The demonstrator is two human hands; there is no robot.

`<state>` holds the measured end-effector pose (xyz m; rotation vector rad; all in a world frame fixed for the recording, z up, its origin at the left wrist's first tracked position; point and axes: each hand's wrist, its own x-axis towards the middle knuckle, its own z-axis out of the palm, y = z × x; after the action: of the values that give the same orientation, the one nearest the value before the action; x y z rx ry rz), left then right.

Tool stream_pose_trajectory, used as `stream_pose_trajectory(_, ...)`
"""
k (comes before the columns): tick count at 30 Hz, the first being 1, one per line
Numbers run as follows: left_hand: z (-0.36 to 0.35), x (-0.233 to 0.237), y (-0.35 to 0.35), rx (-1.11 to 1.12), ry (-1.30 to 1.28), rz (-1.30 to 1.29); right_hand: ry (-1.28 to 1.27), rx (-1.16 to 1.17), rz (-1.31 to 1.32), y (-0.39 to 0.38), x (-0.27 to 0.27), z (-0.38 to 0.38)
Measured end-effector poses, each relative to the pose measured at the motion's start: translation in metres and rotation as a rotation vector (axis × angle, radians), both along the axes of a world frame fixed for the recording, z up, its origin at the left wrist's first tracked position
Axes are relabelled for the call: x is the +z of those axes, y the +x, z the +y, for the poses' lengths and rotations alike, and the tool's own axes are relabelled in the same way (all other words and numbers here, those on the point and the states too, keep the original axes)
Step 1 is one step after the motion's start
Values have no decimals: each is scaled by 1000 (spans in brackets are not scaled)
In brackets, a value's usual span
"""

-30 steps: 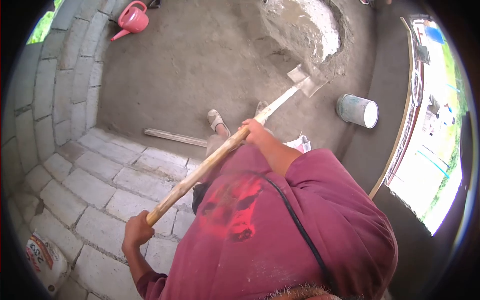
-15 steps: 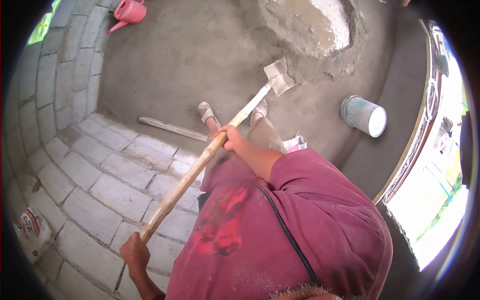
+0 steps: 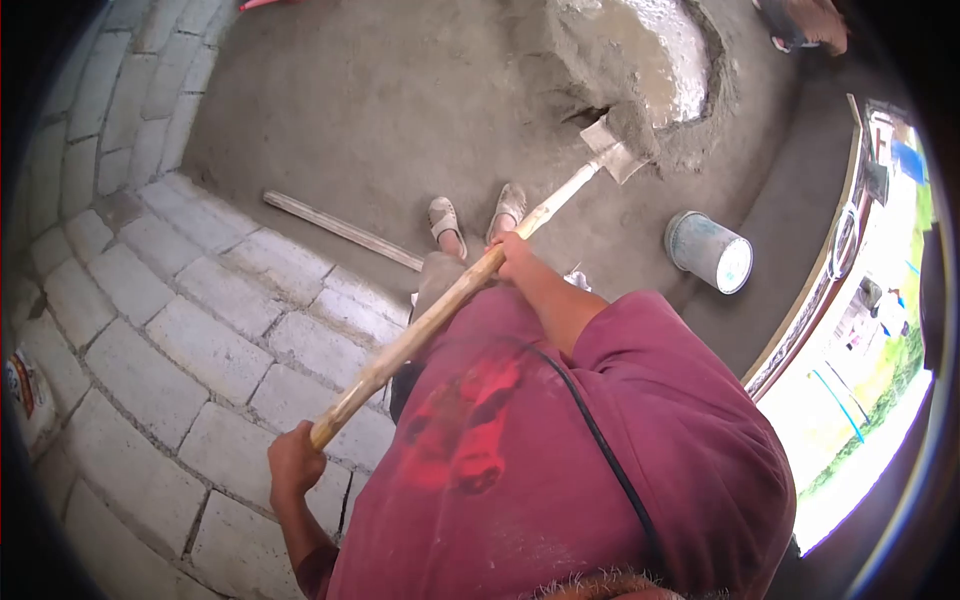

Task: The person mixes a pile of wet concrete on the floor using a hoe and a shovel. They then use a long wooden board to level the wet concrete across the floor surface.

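My left hand (image 3: 297,458) is closed round the butt end of a shovel's long wooden handle (image 3: 400,348), at the lower left. Farther up the same handle, my right hand (image 3: 512,256) grips it in front of my legs. The shovel blade (image 3: 618,152), coated in grey, rests at the near edge of a mortar heap (image 3: 590,60). Pale, wet mix (image 3: 660,45) fills the hollow of that heap. A dark gap shows in the mortar just behind the blade.
A mortar-smeared bucket (image 3: 700,248) lies tipped on the right. A wooden strip (image 3: 340,230) lies on the floor beside the block wall (image 3: 220,330). Another person (image 3: 808,22) is partly visible at top right. A printed sack (image 3: 32,400) sits far left; window frame (image 3: 820,280) at right.
The shovel has moved to the right, its blade now against the heap's edge. Both hands have shifted right with the handle. The view has tilted, and another person shows more at top right.
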<state>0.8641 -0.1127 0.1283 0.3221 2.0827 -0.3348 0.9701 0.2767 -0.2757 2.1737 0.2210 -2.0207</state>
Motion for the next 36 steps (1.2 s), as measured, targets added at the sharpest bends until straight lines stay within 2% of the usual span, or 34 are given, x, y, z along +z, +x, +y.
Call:
stream_pose_trajectory(3, 7, -20, -12, 87, 151, -171, 217, 175, -68, 8, 23, 32)
stream_pose_trajectory(6, 11, -38, -37, 465, 192, -558, 336, 503, -266, 8, 39, 55)
stream_pose_trajectory(10, 10, -59, -67, 571, 172, -843, 433, 417, -389, 18, 29, 64)
stream_pose_trajectory(14, 19, -57, -91, 357, 141, -717, 371, 327, -350, 20, 28, 67)
stream_pose_trajectory(16, 17, -44, -91, 176, 172, -507, 301, 235, -248, 15, 49, 59)
stream_pose_trajectory(18, 6, -33, -87, 0, 224, -288, 152, 57, -109, 24, 21, 44)
stream_pose_trajectory(22, 16, 20, -63, -115, -62, 32, -97, -202, 65, 18, 20, 3)
stream_pose_trajectory(27, 36, 84, 4, -197, -122, 294, -328, -135, 293, 29, 32, -39)
stream_pose_trajectory(30, 68, 105, 63, -217, -195, 356, -400, -168, 257, 56, 32, -31)
stream_pose_trajectory(32, 77, 101, 107, -228, -256, 356, -463, -160, 305, 80, 16, -19)
stream_pose_trajectory(34, 89, 78, 150, -198, -170, 365, -469, -145, 357, 111, 5, 15)
stream_pose_trajectory(36, 112, 58, 183, -167, -146, 314, -391, -86, 253, 139, -5, 45)
